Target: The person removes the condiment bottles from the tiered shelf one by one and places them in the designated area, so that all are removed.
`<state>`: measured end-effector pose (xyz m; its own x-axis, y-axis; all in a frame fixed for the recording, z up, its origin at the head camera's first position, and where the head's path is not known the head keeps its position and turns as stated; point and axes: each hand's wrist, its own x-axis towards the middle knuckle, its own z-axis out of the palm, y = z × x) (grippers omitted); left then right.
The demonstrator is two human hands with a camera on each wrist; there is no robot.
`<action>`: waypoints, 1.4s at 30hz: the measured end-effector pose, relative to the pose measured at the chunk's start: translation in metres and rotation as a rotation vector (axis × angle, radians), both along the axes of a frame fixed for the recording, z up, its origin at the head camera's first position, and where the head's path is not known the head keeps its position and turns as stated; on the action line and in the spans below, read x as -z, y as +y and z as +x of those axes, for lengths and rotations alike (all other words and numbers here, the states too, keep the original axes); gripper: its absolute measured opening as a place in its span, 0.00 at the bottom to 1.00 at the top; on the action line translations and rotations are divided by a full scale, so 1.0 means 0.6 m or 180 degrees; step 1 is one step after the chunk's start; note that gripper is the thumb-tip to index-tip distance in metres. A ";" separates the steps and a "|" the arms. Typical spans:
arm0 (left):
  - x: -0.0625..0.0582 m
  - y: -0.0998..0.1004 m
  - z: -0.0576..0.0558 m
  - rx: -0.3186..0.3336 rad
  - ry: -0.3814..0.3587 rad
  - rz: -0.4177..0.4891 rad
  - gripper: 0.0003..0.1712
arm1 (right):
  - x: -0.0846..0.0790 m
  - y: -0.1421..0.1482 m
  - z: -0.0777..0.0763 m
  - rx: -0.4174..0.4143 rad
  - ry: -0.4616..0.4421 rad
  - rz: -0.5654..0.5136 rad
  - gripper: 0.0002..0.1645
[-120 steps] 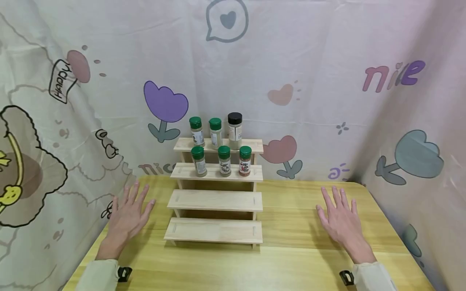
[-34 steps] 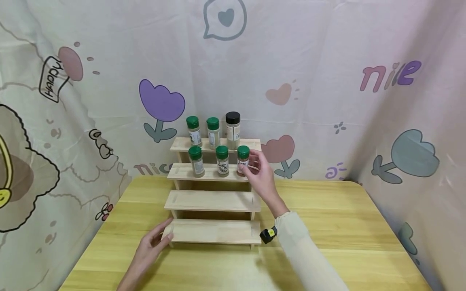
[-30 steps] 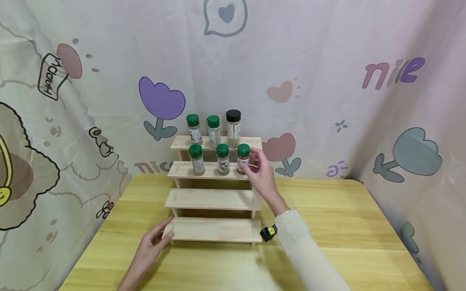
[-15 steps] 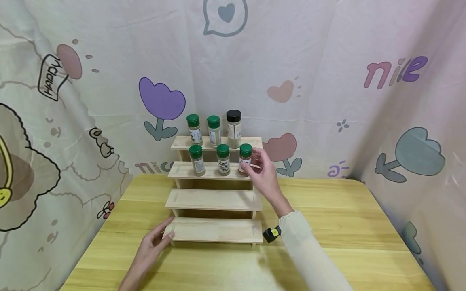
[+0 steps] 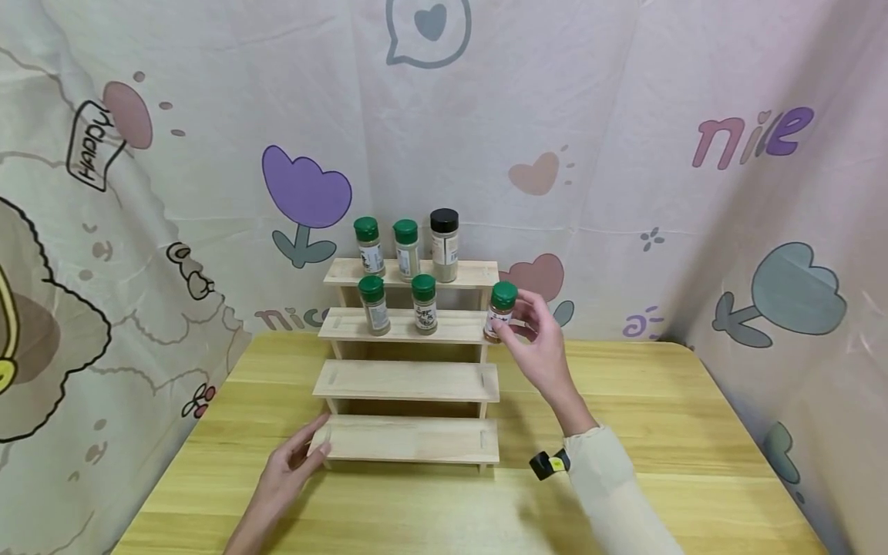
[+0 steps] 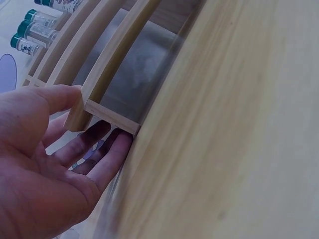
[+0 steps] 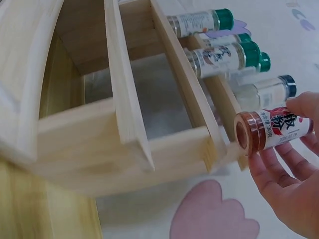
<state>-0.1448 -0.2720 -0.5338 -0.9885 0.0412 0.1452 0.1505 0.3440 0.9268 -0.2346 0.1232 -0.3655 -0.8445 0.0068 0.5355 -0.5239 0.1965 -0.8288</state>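
A four-step wooden display rack point(image 5: 405, 381) stands on the table in the head view. My left hand point(image 5: 287, 466) holds the left end of its lowest step. In the left wrist view the thumb lies on that step's end and the fingers point(image 6: 112, 159) reach round its side support. My right hand point(image 5: 544, 358) pinches a green-capped spice jar point(image 5: 501, 312) just off the right end of the second step from the top. The right wrist view shows the jar's red powder and printed label point(image 7: 279, 127), its base off the rack.
On the second step stand two green-capped jars point(image 5: 425, 308). The top step bears two more green-capped jars point(image 5: 369, 248) and a taller black-capped jar point(image 5: 445, 247). A printed cloth point(image 5: 590, 92) hangs behind the wooden table point(image 5: 659, 439) and along its sides.
My right hand moved from the table to the red-powder jar, took hold of it and carried it rightwards off the second step. My left hand came from the table to the rack's lowest step.
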 end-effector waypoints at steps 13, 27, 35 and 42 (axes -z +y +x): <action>-0.002 0.004 -0.002 -0.0013 0.0084 -0.0056 0.29 | 0.083 0.080 -0.015 0.0228 -0.0045 -0.0042 0.30; -0.002 0.006 -0.001 -0.0052 0.0145 -0.0090 0.28 | 0.115 0.118 -0.013 0.0279 -0.0317 0.0027 0.29; -0.002 0.007 -0.002 -0.0039 0.0097 -0.0081 0.29 | 0.151 0.141 -0.044 0.0227 -0.0526 0.0009 0.30; -0.001 0.003 -0.003 -0.0069 0.0014 -0.0184 0.30 | 0.218 0.165 -0.093 0.0286 -0.0743 0.0014 0.30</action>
